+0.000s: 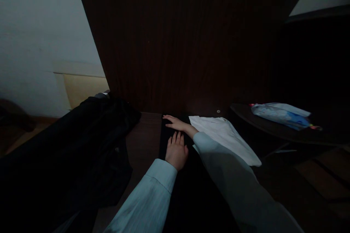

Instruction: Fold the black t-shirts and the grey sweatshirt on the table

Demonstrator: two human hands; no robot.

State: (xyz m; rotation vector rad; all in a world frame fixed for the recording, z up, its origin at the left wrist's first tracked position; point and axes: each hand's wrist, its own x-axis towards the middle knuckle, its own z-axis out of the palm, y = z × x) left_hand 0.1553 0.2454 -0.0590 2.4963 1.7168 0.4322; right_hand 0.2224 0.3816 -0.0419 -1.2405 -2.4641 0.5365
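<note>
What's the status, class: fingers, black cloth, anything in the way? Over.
Left fingers, right fingers open on black cloth. Cloth too dark to show folds. Possible obstacle: white cloth, partly behind right sleeve.

Around the black cloth under my fingers, I can read no lettering, number, brand or sign, neither on the white cloth just to its right nor on the dim blue-and-white packet farther right.
</note>
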